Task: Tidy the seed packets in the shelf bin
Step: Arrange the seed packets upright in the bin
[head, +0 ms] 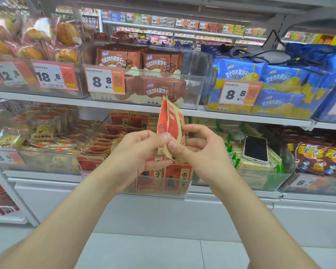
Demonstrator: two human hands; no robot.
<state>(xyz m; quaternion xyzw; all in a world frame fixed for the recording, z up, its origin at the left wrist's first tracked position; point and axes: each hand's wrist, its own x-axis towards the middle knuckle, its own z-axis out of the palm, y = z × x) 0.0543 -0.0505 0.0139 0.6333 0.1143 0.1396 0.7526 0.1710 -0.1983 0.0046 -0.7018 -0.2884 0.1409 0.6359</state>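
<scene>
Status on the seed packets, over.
Left hand and right hand pinch the held packets, upright in front of the seed bin. Loose packets jumbled in bin's left side. Phone on next bin's green packs, out of the way.

The left hand (138, 152) and right hand (204, 154) are both bare. The fingers (197, 129) are slim, and short, plain nails show on the two thumbs. Behind the fingers the wrists are uncovered. Further back, both forearms run bare to the lower edge of the view, smooth and slender, widening toward the elbows.
</scene>
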